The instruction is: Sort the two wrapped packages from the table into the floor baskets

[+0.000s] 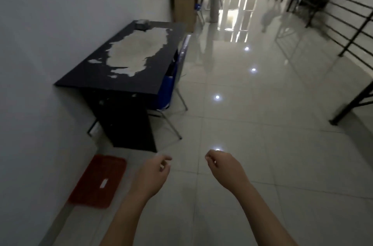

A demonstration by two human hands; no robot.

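Both hands, left (pixel 152 175) and right (pixel 224 169), hang empty with loosely curled grips; a grey package (pixel 142 23) sits at the surface's (pixel 96 76) far corner.

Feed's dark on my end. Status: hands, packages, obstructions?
Left hand and right hand empty, loosely curled. Small wrapped package on black table's far end. Red basket by wall. Floor path clear.

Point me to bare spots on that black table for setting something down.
Most of the black table is bare: the worn pale patch mid-top and the dark near corner by the wall. Only the far end is taken, by a small grey package. Both hands are empty.
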